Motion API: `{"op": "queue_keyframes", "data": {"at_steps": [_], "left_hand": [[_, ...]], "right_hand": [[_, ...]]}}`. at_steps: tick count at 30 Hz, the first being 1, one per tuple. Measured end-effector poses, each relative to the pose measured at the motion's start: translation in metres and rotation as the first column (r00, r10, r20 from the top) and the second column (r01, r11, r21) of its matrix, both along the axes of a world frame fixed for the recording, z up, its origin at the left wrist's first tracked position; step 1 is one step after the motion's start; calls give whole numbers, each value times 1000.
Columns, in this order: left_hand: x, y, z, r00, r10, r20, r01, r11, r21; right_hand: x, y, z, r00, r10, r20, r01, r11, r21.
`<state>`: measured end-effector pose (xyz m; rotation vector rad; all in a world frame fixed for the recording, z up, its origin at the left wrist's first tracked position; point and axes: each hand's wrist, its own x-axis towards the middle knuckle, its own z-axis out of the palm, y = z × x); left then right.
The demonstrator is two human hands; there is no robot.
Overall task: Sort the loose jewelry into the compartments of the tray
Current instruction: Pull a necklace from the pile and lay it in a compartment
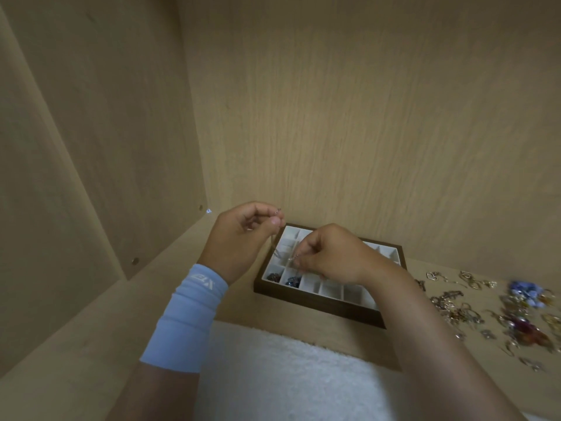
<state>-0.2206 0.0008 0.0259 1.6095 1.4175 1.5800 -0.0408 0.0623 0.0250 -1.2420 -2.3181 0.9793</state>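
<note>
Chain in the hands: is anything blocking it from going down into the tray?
Nothing visible blocks it. The chain hangs pinched between the left hand and the right hand, right above the tray. The compartments below it look bare; only two at the front left corner hold dark pieces. The right hand hides some compartments.

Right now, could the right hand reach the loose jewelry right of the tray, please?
Probably yes: the loose jewelry lies uncovered beside the right hand, though that hand pinches a chain held with the left hand.
</note>
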Motion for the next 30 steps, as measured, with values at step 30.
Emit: {"op": "queue_keyframes", "data": {"at_steps": [30], "left_hand": [[7,9,-31,782,-178,-597,-31,946,-323]], "right_hand": [[4,8,-17,984,-17,178,-3,994,109]]}}
